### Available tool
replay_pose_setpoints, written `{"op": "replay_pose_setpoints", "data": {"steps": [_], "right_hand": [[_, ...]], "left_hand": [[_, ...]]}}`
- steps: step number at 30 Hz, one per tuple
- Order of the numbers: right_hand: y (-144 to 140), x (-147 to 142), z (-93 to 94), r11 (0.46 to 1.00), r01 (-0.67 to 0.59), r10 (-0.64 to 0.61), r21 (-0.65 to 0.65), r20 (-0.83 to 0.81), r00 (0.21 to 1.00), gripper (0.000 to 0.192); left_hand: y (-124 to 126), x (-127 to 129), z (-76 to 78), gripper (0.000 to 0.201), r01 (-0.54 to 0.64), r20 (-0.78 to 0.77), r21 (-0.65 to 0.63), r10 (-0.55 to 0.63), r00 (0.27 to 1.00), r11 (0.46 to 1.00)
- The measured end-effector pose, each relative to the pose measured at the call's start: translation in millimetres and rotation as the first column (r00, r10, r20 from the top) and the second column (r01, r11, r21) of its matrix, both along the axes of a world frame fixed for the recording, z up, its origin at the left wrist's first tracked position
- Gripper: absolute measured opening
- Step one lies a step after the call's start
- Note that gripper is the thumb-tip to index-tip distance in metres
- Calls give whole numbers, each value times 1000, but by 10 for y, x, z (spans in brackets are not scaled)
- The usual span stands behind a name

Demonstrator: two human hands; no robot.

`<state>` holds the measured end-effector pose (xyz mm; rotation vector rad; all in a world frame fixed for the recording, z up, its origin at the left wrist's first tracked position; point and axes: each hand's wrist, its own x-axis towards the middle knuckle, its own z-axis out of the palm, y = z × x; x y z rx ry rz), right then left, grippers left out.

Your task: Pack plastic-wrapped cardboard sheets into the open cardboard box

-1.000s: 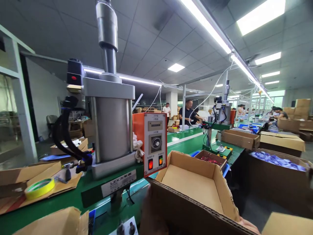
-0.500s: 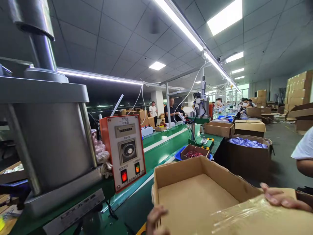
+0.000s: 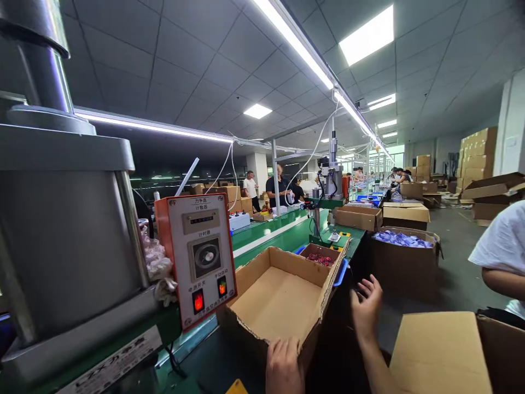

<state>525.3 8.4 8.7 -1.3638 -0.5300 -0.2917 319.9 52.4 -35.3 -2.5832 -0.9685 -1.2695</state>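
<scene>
An open, shallow cardboard box [image 3: 283, 298] sits tilted in view on the green bench, with nothing visible on its floor. My left hand [image 3: 284, 364] grips its near edge, fingers curled over the rim. To the right of the box, my right hand [image 3: 367, 306] is in the air, apart from the cardboard, fingers spread and holding nothing. Just behind the box is a smaller carton of red parts [image 3: 320, 259] in a blue tray [image 3: 341, 272].
A press [image 3: 69, 230] and its orange control box [image 3: 197, 260] stand at left. Another press [image 3: 331, 175] is farther along the bench. At right are a carton of bluish parts [image 3: 404, 239], a cardboard box [image 3: 441, 350] and a person's white sleeve [image 3: 500, 235].
The open box has moved left and away from me, onto the bench. My right hand has let go of the cardboard; my left hand has shifted to the near rim.
</scene>
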Motion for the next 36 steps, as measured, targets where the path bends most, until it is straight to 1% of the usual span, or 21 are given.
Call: {"op": "replay_pose_setpoints", "data": {"steps": [2, 3, 4, 5, 6, 7, 8, 9, 10, 11, 12, 13, 15, 18, 20, 22, 25, 28, 32, 34, 36], "right_hand": [[-289, -402, 51, 999, -4, -5, 50, 186, 982, 38], [-429, -625, 125, 996, -31, -5, 81, 413, 911, 32], [-547, -842, 231, 995, -82, 36, 48, 614, 789, 34], [-632, -1036, 359, 991, -125, 119, -50, 752, 648, 37], [-677, -1194, 495, 976, -76, 215, -206, 826, 521, 36], [-681, -1309, 625, 925, 46, 320, -378, 838, 442, 33], [-651, -1382, 733, 812, 206, 445, -546, 808, 386, 29], [-596, -1417, 811, 654, 365, 545, -662, 748, 379, 24], [-529, -1427, 855, 492, 487, 614, -721, 684, 393, 19], [-460, -1422, 869, 360, 568, 659, -740, 633, 407, 15], [-398, -1415, 856, 272, 618, 678, -737, 603, 420, 12], [-347, -1412, 824, 230, 653, 682, -722, 598, 421, 10], [-285, -1428, 729, 177, 720, 674, -671, 616, 407, 11], [-260, -1452, 585, 51, 809, 653, -586, 633, 417, 19], [-251, -1412, 525, -8, 836, 673, -549, 615, 411, 15], [-236, -1324, 496, -11, 845, 739, -535, 565, 367, 4], [-216, -1185, 473, 64, 831, 844, -553, 475, 251, 14], [-201, -1132, 439, 132, 807, 895, -576, 420, 153, 13], [-133, -1118, 460, 145, 794, 932, -590, 350, 90, 10], [-65, -1085, 528, 142, 776, 955, -615, 291, 56, 11], [32, -1050, 616, 169, 736, 962, -655, 272, 21, 14]], "left_hand": [[-39, 32, 16, 36, -25, 4, -31, 25, 1000, 999], [-77, 38, 67, 36, -28, -20, -61, 26, 999, 998], [-120, 38, 141, 36, -23, -71, -102, 16, 997, 995], [-160, 32, 230, 36, -14, -136, -152, -7, 991, 988], [-194, 22, 324, 35, 3, -208, -195, -44, 977, 981], [-216, 6, 412, 35, 17, -266, -231, -80, 961, 973], [-225, -15, 486, 35, 35, -302, -255, -114, 946, 966], [-225, -41, 542, 35, 51, -316, -268, -138, 939, 962], [-216, -70, 580, 34, 68, -315, -278, -158, 936, 958], [-204, -102, 600, 32, 86, -306, -284, -175, 936, 955], [-190, -135, 607, 29, 101, -299, -288, -189, 935, 952], [-177, -165, 606, 26, 109, -292, -292, -197, 936, 950], [-160, -214, 591, 23, 111, -279, -297, -197, 940, 948], [-159, -253, 570, 22, 105, -259, -302, -188, 947, 947], [-165, -266, 558, 22, 104, -242, -302, -182, 953, 948], [-169, -270, 541, 21, 107, -224, -296, -178, 958, 949], [-161, -238, 498, 16, 110, -203, -281, -171, 964, 954], [-140, -158, 445, 19, 87, -188, -264, -139, 972, 960], [-133, -66, 384, 26, 68, -151, -247, -108, 983, 967], [-138, -40, 362, 25, 58, -124, -245, -91, 988, 968], [-135, -23, 344, 26, 46, -96, -245, -72, 993, 968]]}}
